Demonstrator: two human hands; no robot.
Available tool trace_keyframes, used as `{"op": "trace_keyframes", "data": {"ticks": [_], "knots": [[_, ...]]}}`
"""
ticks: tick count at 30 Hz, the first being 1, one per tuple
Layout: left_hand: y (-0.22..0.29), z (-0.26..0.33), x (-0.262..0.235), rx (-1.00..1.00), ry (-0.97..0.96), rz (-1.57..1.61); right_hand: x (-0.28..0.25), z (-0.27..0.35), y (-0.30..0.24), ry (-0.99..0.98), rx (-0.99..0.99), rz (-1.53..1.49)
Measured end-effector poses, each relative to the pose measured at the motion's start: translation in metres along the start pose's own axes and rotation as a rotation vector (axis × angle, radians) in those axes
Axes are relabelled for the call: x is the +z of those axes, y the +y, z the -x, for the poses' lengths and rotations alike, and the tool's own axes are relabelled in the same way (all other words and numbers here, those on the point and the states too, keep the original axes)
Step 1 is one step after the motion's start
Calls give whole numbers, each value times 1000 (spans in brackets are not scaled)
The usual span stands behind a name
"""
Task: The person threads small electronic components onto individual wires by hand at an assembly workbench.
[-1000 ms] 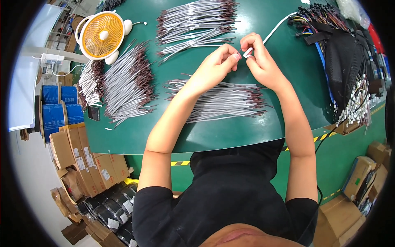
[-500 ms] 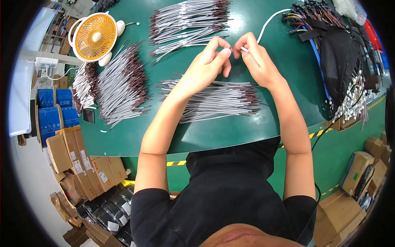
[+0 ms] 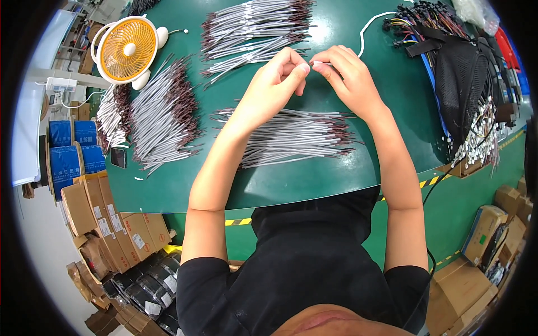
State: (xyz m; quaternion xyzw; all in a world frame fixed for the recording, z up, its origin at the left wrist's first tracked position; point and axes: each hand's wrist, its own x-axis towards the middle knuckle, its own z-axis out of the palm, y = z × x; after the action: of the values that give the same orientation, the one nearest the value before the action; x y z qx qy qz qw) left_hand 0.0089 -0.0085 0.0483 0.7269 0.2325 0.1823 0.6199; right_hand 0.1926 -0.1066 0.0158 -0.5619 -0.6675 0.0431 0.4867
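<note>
Grip: left hand point(image 3: 276, 84) and right hand point(image 3: 346, 78) meet fingertip to fingertip over the far-centre part of the green bench point(image 3: 291, 179). Both hands are pinched shut, thumb vs. forefinger, on the near end of a thin white wire point(image 3: 367, 25). The wire runs from the pinch up and right in a curve toward the far right corner (its end under the fingertips is too small to make out).

Just below the wrists, approx. mid-bench: loose pile of grey wire lengths w/ dark red tips point(image 3: 291, 137), lying roughly parallel to the near edge, not touched by either hand.

Beyond the hands, at the far edge: second grey wire bundle point(image 3: 255, 28), same type.

Left side of bench: third wire bundle point(image 3: 162, 115), lying at an angle; a smaller batch sits just beside it at the left edge.

Far left corner: small orange desk fan point(image 3: 126, 50), white frame.

Far right corner: black connector harnesses point(image 3: 426, 19) and a black mesh bag point(image 3: 462, 84) along the right edge.

Floor, left of bench: cardboard boxes point(image 3: 95, 218).
</note>
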Motion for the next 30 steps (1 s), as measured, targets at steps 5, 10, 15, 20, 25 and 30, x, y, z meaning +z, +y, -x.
{"op": "trace_keyframes", "data": {"ticks": [5,10,15,20,25,30], "knots": [[-1,1,1,-11,-15,-46,-2,0,1,-13,-58,50],[-1,1,1,-23,-14,-72,-3,0,1,-16,-87,123],[0,3,0,-19,-21,-251,-3,0,1,-68,-141,195],[-14,5,15,242,37,-760,-8,1,3,-246,-87,127],[-25,0,19,343,-1,-803,-13,4,8,-314,51,-21],[-37,-2,27,375,114,-734,-15,1,-3,-337,160,10]]}}
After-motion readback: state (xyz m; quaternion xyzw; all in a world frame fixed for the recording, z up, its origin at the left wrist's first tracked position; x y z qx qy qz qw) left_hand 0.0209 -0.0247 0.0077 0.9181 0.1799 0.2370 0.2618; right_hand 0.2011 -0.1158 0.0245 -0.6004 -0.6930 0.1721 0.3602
